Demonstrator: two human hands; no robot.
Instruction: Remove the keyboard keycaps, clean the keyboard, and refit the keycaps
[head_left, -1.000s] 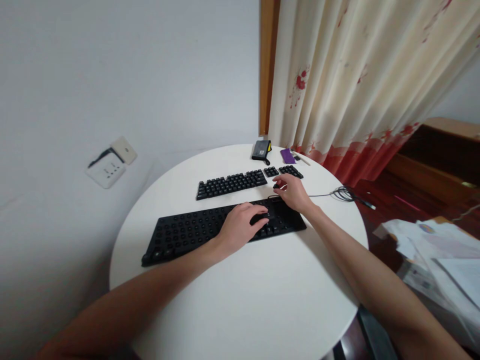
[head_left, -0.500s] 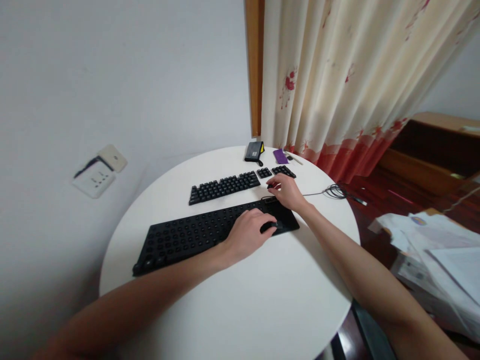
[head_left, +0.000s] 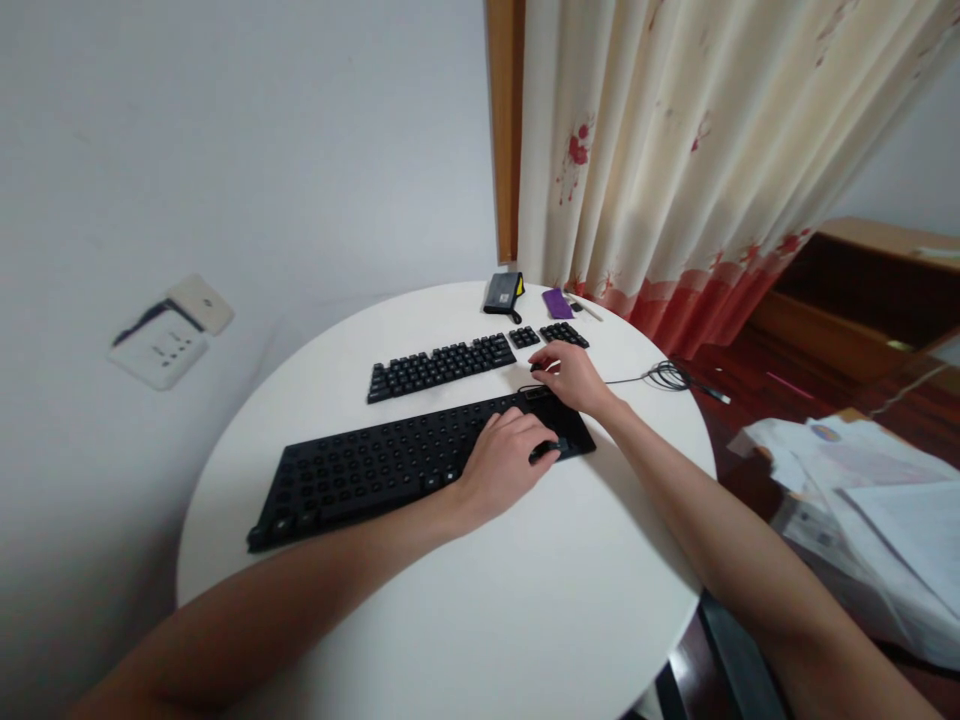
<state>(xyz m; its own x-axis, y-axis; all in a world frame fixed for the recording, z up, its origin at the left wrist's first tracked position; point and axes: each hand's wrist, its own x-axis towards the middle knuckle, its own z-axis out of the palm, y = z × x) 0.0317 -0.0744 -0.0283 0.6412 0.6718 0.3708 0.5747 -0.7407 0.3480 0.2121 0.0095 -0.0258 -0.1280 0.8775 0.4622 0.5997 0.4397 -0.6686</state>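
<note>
A black keyboard base [head_left: 360, 470], stripped of most of its keycaps, lies across the round white table. My left hand [head_left: 506, 455] rests over its right part, thumb and forefinger pinched around what looks like a black keycap [head_left: 559, 444] at the fingertips. Just beyond, my right hand [head_left: 570, 375] hovers by the base's top right corner, fingertips closed on a small black keycap [head_left: 536, 368]. Behind the base, loose keycaps stand in rows: a large block [head_left: 442, 367], a small cluster [head_left: 523, 337] and a number-pad group [head_left: 564, 334].
A grey case [head_left: 502, 294], a purple packet [head_left: 557, 304] and a thin pale stick [head_left: 586, 308] lie at the table's far edge. The coiled cable [head_left: 667, 376] hangs over the right edge. Papers [head_left: 862, 480] are piled to the right; a wall socket [head_left: 159, 347] is at left.
The view has shifted slightly, so the table appears further left and up. My left hand has slid a little rightward along the keyboard base; my right hand keeps nearly the same pose.
</note>
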